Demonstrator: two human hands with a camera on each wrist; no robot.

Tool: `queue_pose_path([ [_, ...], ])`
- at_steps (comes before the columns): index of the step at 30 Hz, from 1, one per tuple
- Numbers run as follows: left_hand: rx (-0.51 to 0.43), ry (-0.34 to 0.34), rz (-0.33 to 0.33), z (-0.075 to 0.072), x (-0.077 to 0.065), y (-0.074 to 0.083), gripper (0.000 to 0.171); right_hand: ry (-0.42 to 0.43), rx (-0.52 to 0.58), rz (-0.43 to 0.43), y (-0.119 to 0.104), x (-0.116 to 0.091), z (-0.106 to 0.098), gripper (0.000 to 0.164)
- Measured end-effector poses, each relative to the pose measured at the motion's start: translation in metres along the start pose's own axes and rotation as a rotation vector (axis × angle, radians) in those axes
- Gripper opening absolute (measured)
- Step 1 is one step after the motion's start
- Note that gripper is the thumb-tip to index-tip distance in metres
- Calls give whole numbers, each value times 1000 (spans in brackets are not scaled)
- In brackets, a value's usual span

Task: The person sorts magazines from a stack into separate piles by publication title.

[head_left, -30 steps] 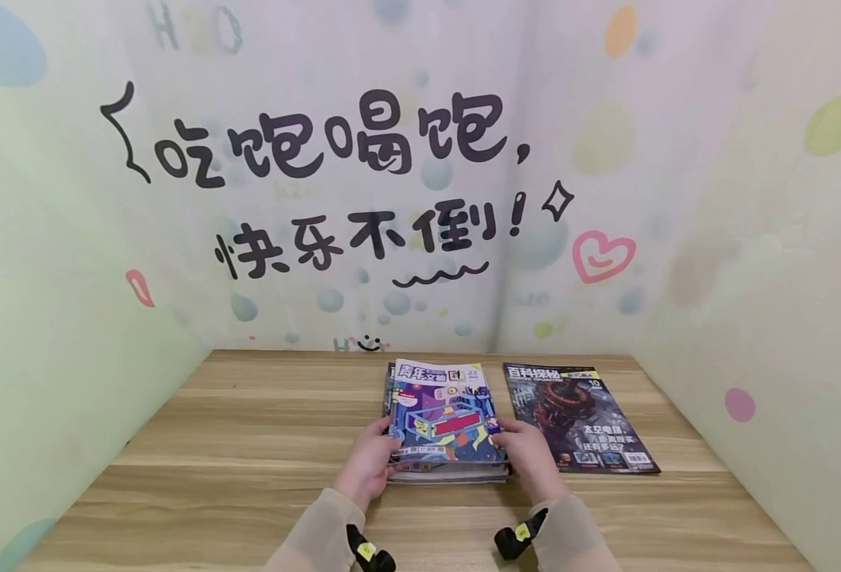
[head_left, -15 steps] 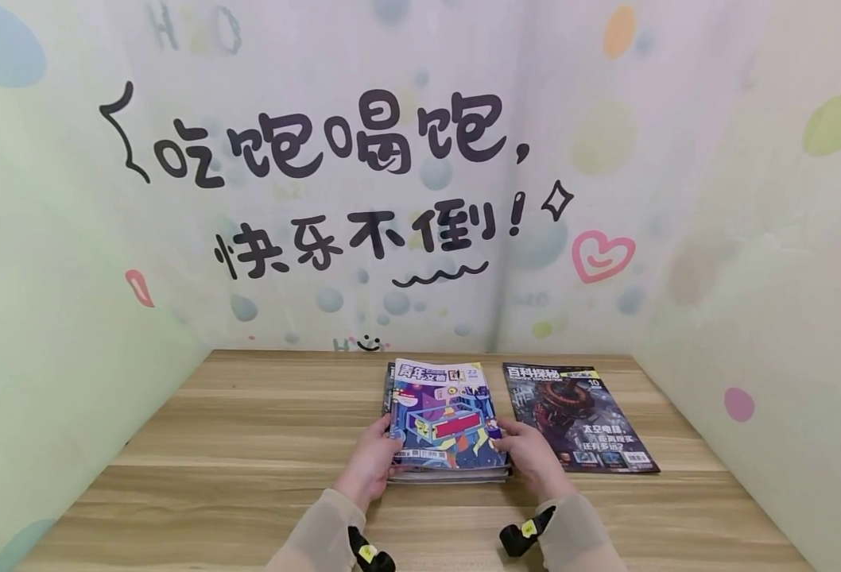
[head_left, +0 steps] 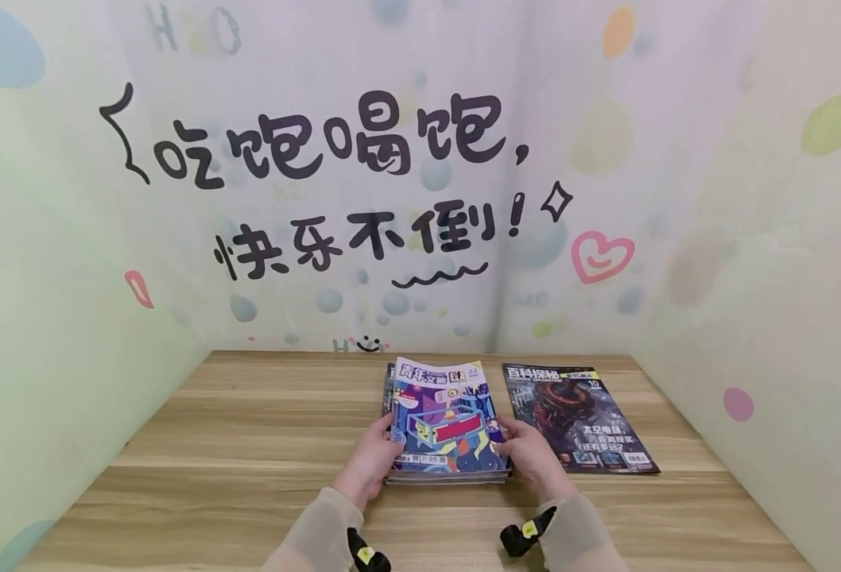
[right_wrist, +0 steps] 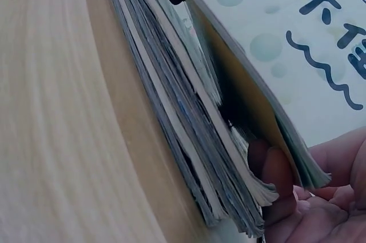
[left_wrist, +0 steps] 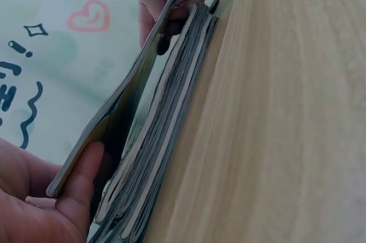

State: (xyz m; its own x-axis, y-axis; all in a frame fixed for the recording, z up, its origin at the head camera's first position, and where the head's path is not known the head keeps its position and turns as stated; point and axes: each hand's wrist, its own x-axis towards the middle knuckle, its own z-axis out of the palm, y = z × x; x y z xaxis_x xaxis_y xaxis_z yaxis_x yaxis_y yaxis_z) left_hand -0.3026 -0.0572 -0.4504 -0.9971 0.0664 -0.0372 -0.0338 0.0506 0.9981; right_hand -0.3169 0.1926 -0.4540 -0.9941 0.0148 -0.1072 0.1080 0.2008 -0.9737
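Both hands hold a magazine with a purple and blue illustrated cover by its two long sides. The left hand pinches its left edge, with fingers underneath in the left wrist view. On the opposite edge the right hand grips it, and fingers show beneath it in the right wrist view. Under it lies a stack of magazines, page edges facing out. A wedge of space separates the held magazine from the stack in both wrist views. The stack's top cover is mostly hidden.
A dark magazine with a red machine on its cover lies flat to the right of the stack, close to the right hand. The wooden table meets a printed back wall and pale side walls.
The held magazine's near edge appears lower in the head view and covers more of the stack's front, while its far edge has shifted slightly up. Both hands keep their hold nearly in place.
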Motion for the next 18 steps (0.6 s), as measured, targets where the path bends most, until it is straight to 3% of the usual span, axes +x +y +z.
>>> queue_pose_path([
  [10,-62,-27,29,-9,-3,4,66,21,-17,-13,-11,-3,6,59],
  [18,-71,-12,34,-37,-4,4,63,7,-37,-7,-30,-5,33,59],
])
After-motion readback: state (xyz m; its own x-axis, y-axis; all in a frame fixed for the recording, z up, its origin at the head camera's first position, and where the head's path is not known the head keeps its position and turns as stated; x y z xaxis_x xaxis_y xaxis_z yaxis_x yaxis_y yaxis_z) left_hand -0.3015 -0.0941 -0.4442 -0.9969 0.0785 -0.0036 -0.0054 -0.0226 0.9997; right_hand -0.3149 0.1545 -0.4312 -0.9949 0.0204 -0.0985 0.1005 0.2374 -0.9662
